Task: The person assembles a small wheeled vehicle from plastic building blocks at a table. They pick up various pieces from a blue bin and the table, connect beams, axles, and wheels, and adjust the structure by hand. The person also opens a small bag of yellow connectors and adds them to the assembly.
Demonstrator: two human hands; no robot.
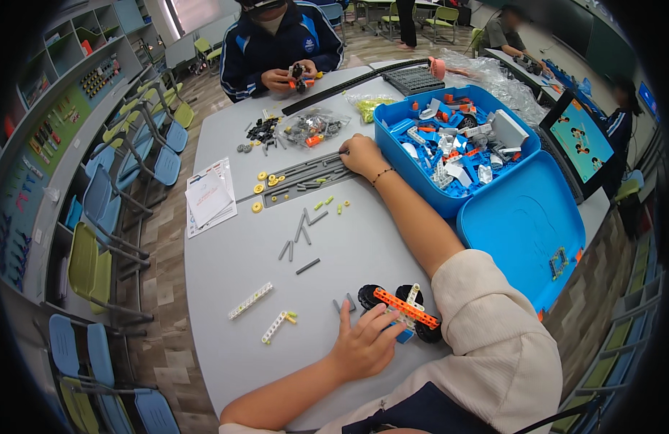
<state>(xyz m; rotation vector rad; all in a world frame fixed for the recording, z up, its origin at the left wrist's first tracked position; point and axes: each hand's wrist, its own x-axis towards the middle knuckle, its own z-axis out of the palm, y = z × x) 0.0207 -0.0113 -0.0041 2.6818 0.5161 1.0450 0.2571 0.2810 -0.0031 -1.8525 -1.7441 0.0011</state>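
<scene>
A small building-brick vehicle (410,312) with black wheels and an orange beam stands on the table close to me. My left hand (365,343) lies against its left side, thumb apart and fingers stretched over its edge. Farther off, my right hand (363,155) reaches to the right end of a grey tray (280,200) of long grey axles (305,172). Its fingers are pinched together there; what is between them is hidden. Yellow round pieces (258,189) lie at the tray's left. Loose grey axles (300,226), a white beam (251,301) and an angled white beam (275,327) lie nearer.
Beside my right forearm stands a blue bin (421,170) full of parts, its blue lid (522,224) in front. A laptop (579,145) sits at the right. Across the table, a person (280,50) handles an assembly near a bag of parts (312,129). Paper sheets (210,197) lie left.
</scene>
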